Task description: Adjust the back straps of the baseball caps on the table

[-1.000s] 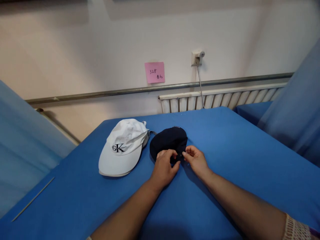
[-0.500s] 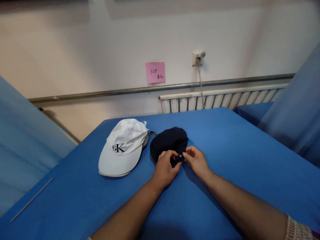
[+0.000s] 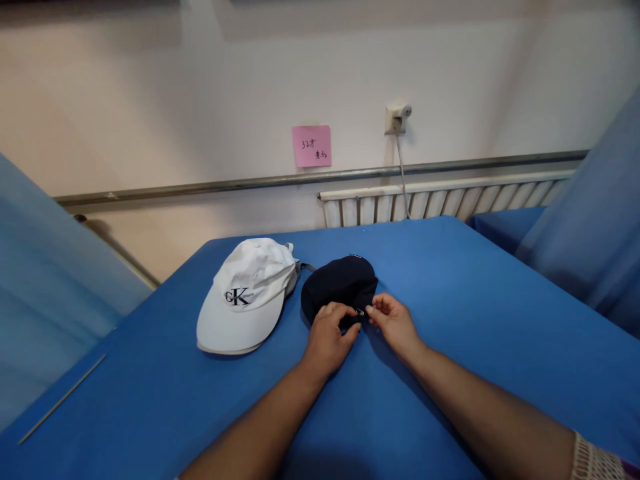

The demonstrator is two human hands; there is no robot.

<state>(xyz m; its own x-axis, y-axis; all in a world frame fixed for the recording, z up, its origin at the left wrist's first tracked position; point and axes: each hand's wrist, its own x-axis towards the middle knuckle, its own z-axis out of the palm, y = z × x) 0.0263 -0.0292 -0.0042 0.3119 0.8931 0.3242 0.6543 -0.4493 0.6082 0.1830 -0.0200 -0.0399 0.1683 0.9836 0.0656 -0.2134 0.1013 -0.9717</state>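
A dark navy cap (image 3: 337, 283) lies on the blue-covered table, its back edge turned toward me. My left hand (image 3: 331, 333) is closed on the near edge of this cap, thumb and fingers around the strap area. Across from it, my right hand (image 3: 393, 320) pinches the cap's right near edge between thumb and forefinger. A small shiny metal buckle (image 3: 359, 313) shows between my two hands. Just left of the dark cap sits a white cap (image 3: 247, 293) with black letters on its front, brim toward me.
A thin stick (image 3: 63, 400) lies at the table's left edge. Blue curtains (image 3: 45, 280) hang on both sides. Behind the blue table (image 3: 425, 267) are a metal rail (image 3: 225, 183), a white radiator (image 3: 440, 199), a plugged-in socket (image 3: 395, 120) and a pink note (image 3: 311, 146).
The buckle has tilted slightly between my fingers. Both hands keep their hold on the dark cap, and the white cap has not moved.
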